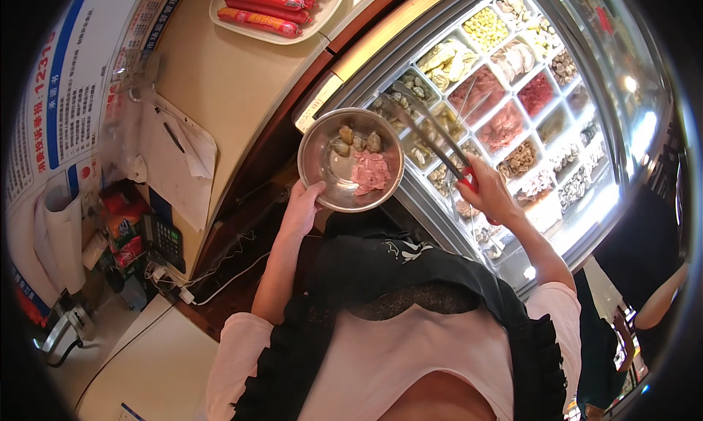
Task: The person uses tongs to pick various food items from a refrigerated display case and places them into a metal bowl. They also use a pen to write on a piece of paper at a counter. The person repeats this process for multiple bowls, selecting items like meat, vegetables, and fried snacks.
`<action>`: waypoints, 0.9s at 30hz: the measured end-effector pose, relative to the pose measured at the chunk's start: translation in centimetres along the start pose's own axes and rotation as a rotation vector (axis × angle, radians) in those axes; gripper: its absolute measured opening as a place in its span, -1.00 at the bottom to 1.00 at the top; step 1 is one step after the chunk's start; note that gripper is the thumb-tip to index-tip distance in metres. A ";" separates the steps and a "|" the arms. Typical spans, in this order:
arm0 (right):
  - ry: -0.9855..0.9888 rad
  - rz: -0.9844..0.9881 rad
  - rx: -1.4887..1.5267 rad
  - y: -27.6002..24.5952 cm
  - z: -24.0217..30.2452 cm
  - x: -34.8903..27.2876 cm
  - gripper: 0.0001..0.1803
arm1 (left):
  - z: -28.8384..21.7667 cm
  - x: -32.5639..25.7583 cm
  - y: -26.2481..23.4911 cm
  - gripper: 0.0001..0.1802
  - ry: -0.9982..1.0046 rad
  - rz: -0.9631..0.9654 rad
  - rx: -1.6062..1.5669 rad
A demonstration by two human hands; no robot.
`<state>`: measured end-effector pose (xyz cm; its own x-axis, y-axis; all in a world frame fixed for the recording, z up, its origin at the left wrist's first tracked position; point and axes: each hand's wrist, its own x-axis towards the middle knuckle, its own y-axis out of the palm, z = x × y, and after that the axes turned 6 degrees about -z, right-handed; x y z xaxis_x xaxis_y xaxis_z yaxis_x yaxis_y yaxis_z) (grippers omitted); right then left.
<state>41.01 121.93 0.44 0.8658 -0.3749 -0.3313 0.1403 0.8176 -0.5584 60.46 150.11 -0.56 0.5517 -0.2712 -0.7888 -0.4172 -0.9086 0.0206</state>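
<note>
My left hand [301, 205] grips a round steel bowl [331, 181] by its near left rim, thumb over the edge. Inside the bowl lie a clump of pink sliced meat [370, 173] and several small brownish-grey lumps [353, 140], whose kind I cannot make out. My right hand [488, 194] is closed around the red grips of metal tongs [433, 144]. The tongs' arms stand apart and reach over the far left compartments of a lit food case [432, 210]. Whether their tips touch any food is unclear.
Compartments hold yellow corn [485, 30], red meat [535, 93] and pink meat [500, 124]. On the left counter [242, 77] are a plate of red-wrapped sausages [265, 15], papers with a pen [176, 143] and a calculator [162, 239]. Another person's arm [663, 300] shows at right.
</note>
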 end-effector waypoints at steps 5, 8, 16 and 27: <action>0.043 0.186 -0.320 4.8 -6.6 2.9 -0.75 | 0.5 -0.3 -1.9 -0.69 0.022 -0.035 -0.016; 0.034 0.128 -0.360 8.4 -7.9 5.2 -0.78 | -0.1 -1.3 -2.1 -0.67 0.030 -0.069 -0.037; -0.003 0.066 -0.326 13.6 -8.9 8.6 -0.83 | 0.3 -1.2 -2.2 -0.68 0.027 -0.088 -0.030; 0.022 0.113 -0.243 12.8 -9.5 7.1 -0.82 | -0.3 -1.1 -1.6 -0.70 0.042 -0.096 -0.028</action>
<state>44.42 125.59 -16.32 0.8586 -0.2982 -0.4169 -0.0785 0.7272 -0.6819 60.75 151.75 0.45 0.6183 -0.1951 -0.7614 -0.3411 -0.9393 -0.0363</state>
